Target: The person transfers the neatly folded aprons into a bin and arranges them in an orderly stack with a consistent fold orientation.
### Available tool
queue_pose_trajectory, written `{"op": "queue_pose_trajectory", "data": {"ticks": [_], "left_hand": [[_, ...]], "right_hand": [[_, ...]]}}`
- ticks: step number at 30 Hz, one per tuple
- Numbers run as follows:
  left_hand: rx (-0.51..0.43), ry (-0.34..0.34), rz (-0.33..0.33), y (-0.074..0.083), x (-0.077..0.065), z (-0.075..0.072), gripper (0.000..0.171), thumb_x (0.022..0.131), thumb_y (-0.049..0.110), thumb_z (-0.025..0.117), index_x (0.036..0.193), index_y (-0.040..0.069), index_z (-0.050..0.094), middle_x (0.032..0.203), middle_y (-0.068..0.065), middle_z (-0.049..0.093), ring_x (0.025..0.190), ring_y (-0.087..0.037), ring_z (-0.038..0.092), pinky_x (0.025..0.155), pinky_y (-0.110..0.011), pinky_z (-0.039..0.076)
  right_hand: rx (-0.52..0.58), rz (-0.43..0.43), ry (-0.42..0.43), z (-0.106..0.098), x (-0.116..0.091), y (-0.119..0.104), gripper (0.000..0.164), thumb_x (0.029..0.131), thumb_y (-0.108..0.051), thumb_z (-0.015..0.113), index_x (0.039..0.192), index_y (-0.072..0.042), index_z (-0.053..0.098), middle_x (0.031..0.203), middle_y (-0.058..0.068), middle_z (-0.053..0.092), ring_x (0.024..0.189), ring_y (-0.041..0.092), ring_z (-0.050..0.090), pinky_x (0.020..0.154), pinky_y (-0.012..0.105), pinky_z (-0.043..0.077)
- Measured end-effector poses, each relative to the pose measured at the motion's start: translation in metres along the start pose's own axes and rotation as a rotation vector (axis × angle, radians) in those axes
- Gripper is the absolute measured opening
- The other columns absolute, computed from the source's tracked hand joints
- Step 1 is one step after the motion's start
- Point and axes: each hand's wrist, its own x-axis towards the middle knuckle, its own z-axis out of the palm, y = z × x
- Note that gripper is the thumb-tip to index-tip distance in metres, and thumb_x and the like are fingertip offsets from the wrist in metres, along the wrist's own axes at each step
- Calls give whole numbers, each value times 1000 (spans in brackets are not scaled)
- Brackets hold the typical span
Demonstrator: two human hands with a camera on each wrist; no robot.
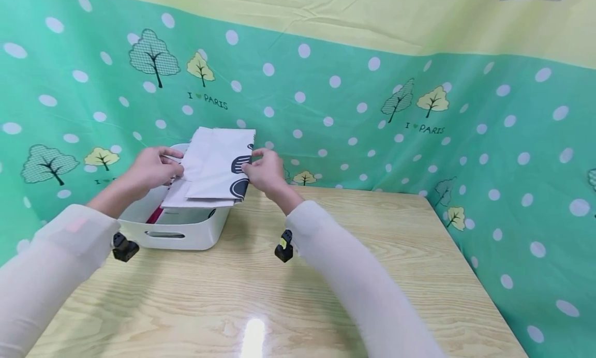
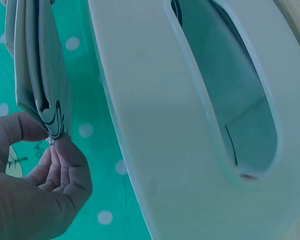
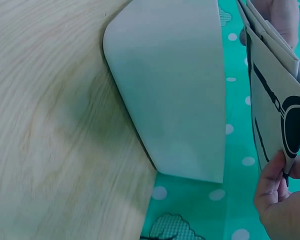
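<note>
A folded white cloth with black printed utensil shapes is held over a white plastic basket. My left hand pinches its left edge between thumb and fingers. At the opposite edge, my right hand pinches it beside the dark print. The left wrist view shows several stacked layers of the cloth above the left thumb and fingertips. In the right wrist view, the cloth hangs beyond the basket's rim, its lower corner between the right thumb and fingers.
Inside the basket, a red item shows partly under the cloth. The basket stands at the back left of a wooden table, close to a green dotted curtain. An oval handle slot opens in the basket's wall.
</note>
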Motion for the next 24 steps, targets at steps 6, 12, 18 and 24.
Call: {"op": "queue_pose_trajectory", "data": {"ticks": [6, 12, 18, 24], "left_hand": [[24, 12, -14, -9, -1, -13, 51, 97, 13, 61, 141, -7, 46, 118, -26, 55, 96, -34, 56, 72, -31, 56], [50, 35, -11, -17, -1, -21, 51, 96, 11, 60, 141, -7, 47, 121, -29, 56, 95, -34, 57, 72, -38, 56], [45, 46, -29, -27, -1, -24, 50, 94, 9, 59, 140, -7, 47, 122, -30, 56, 92, -32, 59, 72, -40, 57], [51, 43, -40, -36, -3, -23, 50, 95, 9, 59, 141, -7, 48, 123, -30, 54, 96, -34, 57, 72, -38, 55]], "right_hand": [[31, -10, 18, 20, 2, -1, 46, 93, -8, 75, 136, -4, 59, 83, 4, 65, 66, 13, 61, 56, 24, 52], [49, -24, 47, 37, 4, -1, 46, 91, -7, 77, 134, -5, 60, 80, 3, 65, 63, 12, 61, 53, 24, 52], [31, 0, 49, 49, 4, 2, 46, 92, -9, 77, 135, -8, 61, 71, 0, 59, 56, 9, 52, 48, 22, 45], [51, 23, 30, 59, 4, 9, 45, 93, -8, 75, 136, -7, 60, 63, -2, 53, 51, 9, 46, 45, 22, 39]]}}
